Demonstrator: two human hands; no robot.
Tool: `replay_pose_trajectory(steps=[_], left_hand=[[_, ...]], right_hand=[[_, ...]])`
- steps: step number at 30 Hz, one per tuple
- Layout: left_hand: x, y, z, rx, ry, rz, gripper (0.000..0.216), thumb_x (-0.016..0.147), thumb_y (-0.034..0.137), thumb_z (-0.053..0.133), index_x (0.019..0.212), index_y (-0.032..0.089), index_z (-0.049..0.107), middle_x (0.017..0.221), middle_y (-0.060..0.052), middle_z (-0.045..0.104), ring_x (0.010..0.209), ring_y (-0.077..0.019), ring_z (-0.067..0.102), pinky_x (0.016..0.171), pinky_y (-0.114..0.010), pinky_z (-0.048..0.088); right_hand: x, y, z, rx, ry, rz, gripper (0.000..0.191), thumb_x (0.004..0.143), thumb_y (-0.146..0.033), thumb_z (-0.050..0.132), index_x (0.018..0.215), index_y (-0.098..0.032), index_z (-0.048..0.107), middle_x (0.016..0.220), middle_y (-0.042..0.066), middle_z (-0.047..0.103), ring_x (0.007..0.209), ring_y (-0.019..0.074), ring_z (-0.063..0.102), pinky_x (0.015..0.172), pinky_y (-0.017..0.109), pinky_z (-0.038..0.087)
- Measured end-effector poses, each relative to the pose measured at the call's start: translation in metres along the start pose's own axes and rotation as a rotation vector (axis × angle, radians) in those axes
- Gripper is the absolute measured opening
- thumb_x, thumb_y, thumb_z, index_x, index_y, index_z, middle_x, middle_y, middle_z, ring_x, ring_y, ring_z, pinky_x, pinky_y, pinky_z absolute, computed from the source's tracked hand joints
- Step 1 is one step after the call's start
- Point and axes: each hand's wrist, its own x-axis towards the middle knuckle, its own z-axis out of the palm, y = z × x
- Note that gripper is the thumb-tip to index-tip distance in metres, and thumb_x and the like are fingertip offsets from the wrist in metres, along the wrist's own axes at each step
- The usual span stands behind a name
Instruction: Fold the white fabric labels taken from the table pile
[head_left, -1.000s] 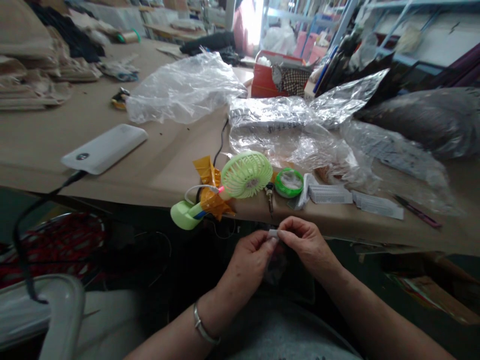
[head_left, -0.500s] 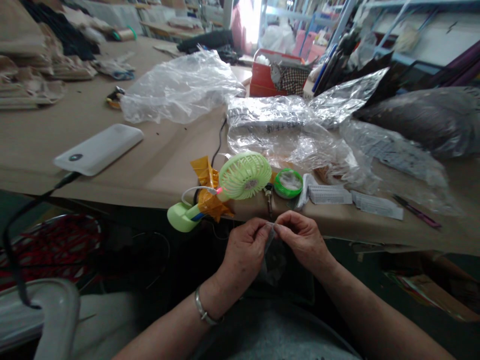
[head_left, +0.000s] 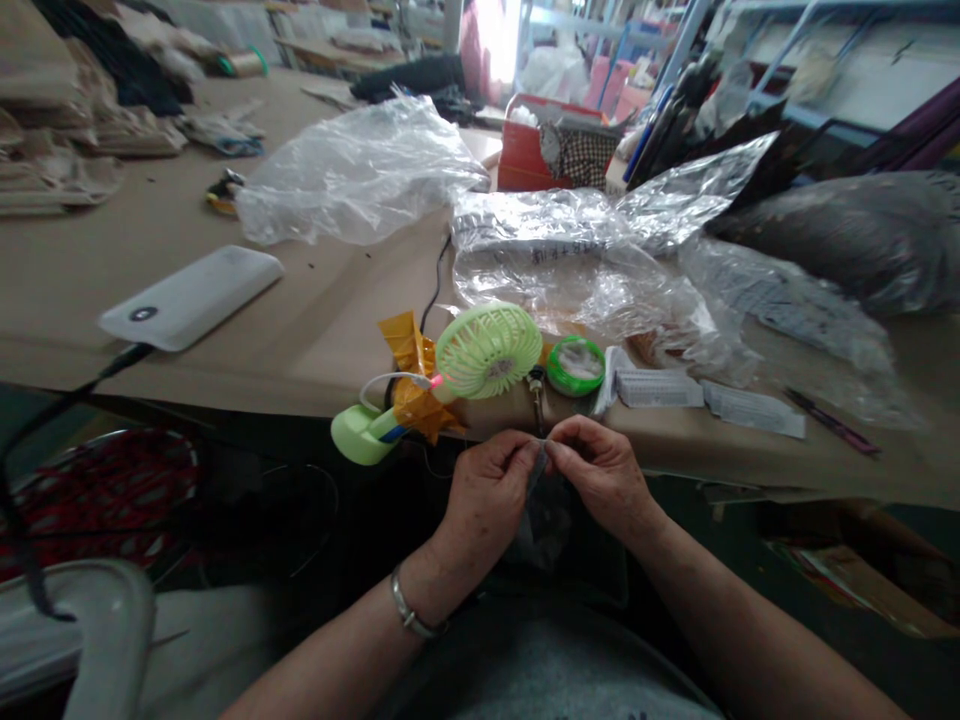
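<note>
2 hands (head_left: 487,490); 1 grn fan (head_left: 487,348); 1 pwr bank (head_left: 196,298).

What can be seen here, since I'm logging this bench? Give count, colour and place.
Table: one, brown, centre
Fan: one, light green, near edge
Tape: uncounted, orange-brown, at the fan's handle
Power bank: one, white, left
Round case: one, green, right of fan
Papers: several, white, right of case
Thin tool: one, purple and dark, right of papers
Plastic bags: several, mostly clear, beyond fan
Box: one, red, back
Spool: one, green-rimmed, back left
Chair: one, whitish, lower left
Thin piece: one, pale, between fingertips
Bracelet: one, silver, left wrist
Left hand: one, bare, pinching thin piece
Right hand: one, bare, pinching thin piece
</note>
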Motion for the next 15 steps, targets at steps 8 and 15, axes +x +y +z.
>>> replay_pose_trajectory(steps=[8,15], left_hand=[[0.0013,0.0024,0.0005,-0.009,0.014,0.004,0.018,0.080,0.021,0.054,0.068,0.018,0.067,0.063,0.002,0.065,0.061,-0.0115,0.057,0.059,-0.020,0.043],[0.0026,-0.0029,0.0008,-0.031,0.014,0.000,0.018,0.080,0.023,0.054,0.069,0.018,0.067,0.064,0.002,0.065,0.061,-0.0114,0.057,0.060,-0.020,0.043]], right_hand=[[0.0013,0.0013,0.0001,-0.041,0.003,-0.011,0.012,0.080,-0.029,0.059,0.074,-0.018,0.060,0.062,-0.002,0.056,0.057,0.0104,0.049,0.056,0.021,0.040],[0.0020,0.0013,0.0000,-0.049,0.008,-0.021,0.013,0.080,-0.029,0.058,0.074,-0.018,0.060,0.062,-0.002,0.056,0.058,0.0111,0.050,0.057,0.022,0.041]])
